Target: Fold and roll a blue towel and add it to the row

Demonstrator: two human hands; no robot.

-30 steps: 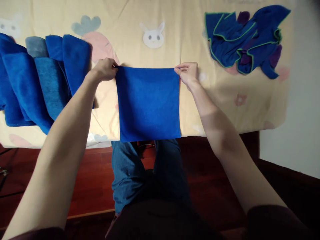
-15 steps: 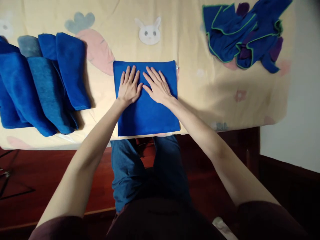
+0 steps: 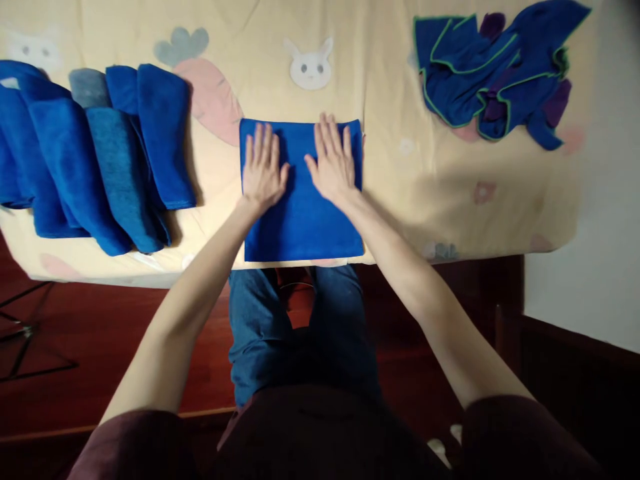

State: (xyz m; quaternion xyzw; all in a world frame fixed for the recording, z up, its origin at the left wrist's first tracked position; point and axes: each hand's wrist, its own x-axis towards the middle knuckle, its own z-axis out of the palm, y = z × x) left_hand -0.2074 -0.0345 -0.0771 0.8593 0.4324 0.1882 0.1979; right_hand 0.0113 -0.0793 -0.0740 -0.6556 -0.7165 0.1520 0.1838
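A square blue cloth [image 3: 300, 223] lies flat on the bed's yellow sheet [image 3: 395, 193], its near edge at the mattress edge. My left hand [image 3: 263, 170] rests palm down on the cloth's left half, fingers spread. My right hand [image 3: 333, 160] presses flat on its right half, fingertips at the far edge. Neither hand grips anything.
A row of folded blue cloths [image 3: 95, 153] overlaps along the left of the bed. A crumpled heap of dark blue cloths with green trim [image 3: 493, 73] sits at the far right. Dark red floor lies below the bed edge, and a white wall [image 3: 595, 220] is on the right.
A second ago both hands held the cloth up by its top corners. They laid it on the bed, pressed flat at its middle, and have since slid apart toward its sides.
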